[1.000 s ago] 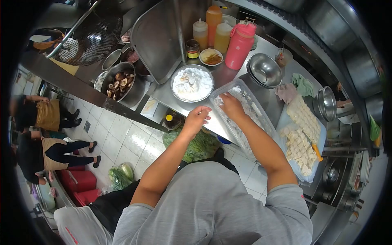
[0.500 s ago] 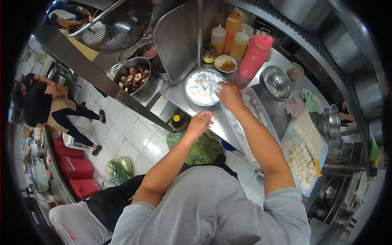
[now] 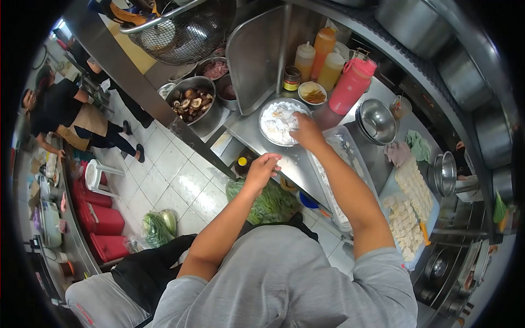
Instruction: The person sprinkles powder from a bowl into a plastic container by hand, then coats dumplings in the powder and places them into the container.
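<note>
My right hand (image 3: 304, 131) reaches into a round steel bowl of white flour (image 3: 272, 127) with pale dough pieces in it; its fingertips are down in the flour, so the grip is hidden. My left hand (image 3: 263, 166) hovers over the steel counter's (image 3: 249, 128) front edge, fingers loosely apart and nothing in them. A long clear plastic container (image 3: 353, 150), dusted with flour, lies just right of my right forearm.
A tray of folded dumplings (image 3: 411, 199) lies at the right. Behind the bowl stand squeeze bottles (image 3: 324, 46), a pink bottle (image 3: 353, 85), a small dish (image 3: 313, 93) and stacked steel bowls (image 3: 377, 120). A bowl of mushrooms (image 3: 194, 104) sits left. Other people (image 3: 65, 112) stand on the tiled floor.
My right hand moved from the clear container up and left into the flour bowl. My left hand stayed near the counter edge. The view shifted slightly.
</note>
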Tool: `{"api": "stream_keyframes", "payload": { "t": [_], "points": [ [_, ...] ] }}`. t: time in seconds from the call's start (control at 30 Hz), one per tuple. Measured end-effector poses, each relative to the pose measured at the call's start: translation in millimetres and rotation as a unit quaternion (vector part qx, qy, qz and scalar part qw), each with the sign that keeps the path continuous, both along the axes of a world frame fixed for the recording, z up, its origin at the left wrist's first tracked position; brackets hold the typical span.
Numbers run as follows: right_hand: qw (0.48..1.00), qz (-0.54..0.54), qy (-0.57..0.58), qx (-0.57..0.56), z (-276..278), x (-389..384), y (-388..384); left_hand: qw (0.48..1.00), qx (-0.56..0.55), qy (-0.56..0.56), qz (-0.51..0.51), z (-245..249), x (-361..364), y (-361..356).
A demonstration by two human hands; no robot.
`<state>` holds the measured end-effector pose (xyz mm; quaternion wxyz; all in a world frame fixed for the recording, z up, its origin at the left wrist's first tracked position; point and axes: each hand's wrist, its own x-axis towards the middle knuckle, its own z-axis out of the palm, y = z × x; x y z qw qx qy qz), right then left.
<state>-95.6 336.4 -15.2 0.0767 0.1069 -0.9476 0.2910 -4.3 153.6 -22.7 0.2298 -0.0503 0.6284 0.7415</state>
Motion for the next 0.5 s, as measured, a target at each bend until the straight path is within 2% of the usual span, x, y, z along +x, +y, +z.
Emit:
{"api": "stream_keyframes", "payload": {
  "t": [0.03,0.1,0.13,0.2,0.33,0.37,0.4,0.47,0.5],
  "points": [
    [1.000,0.001,-0.001,0.001,-2,-2,8,1.000,-0.002,-0.003,0.006,1,1,-2],
    [0.980,-0.044,-0.115,-0.159,13,2,22,1.000,-0.001,-0.008,0.009,-2,1,-5],
    [0.979,-0.049,-0.117,-0.157,22,7,31,1.000,-0.003,-0.013,0.013,-7,0,-7],
    [0.948,-0.126,-0.163,-0.242,36,21,50,1.000,-0.004,-0.022,0.006,-8,1,-8],
    [0.936,-0.157,-0.122,-0.290,22,46,88,0.999,-0.004,-0.029,0.015,-10,2,-8],
    [0.955,-0.203,-0.078,-0.203,-21,41,105,1.000,-0.007,-0.028,0.009,-9,2,-6],
    [0.954,-0.204,-0.078,-0.203,-28,42,104,1.000,-0.008,-0.026,0.005,-7,0,-5],
    [0.935,-0.252,-0.155,-0.197,-37,49,92,1.000,-0.001,-0.025,-0.007,-5,0,2],
    [0.915,-0.274,-0.166,-0.245,-32,53,81,1.000,0.007,-0.024,-0.016,-5,1,6]
  ]
}}
